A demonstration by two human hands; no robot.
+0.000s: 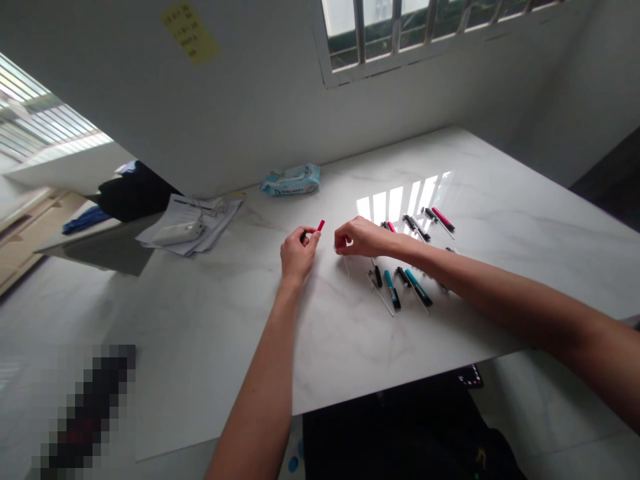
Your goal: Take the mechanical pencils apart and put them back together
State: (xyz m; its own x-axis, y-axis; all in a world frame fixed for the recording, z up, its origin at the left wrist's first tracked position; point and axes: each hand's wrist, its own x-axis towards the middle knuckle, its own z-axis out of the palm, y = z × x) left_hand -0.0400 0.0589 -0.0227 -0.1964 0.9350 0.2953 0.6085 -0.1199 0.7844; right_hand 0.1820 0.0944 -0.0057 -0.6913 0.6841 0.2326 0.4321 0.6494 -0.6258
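Observation:
My left hand is closed in a pinch on a small red pen part with a dark end, held just above the white marble table. My right hand is closed close beside it, fingers curled on something small I cannot make out; a thin clear piece hangs or lies just under it. Several pen parts in black, teal and red, with thin clear refills, lie on the table under and behind my right forearm.
A blue pack of wet wipes lies by the wall at the back. A pile of papers sits at the back left. More pens lie near the window's reflection. The table's front edge runs near my body.

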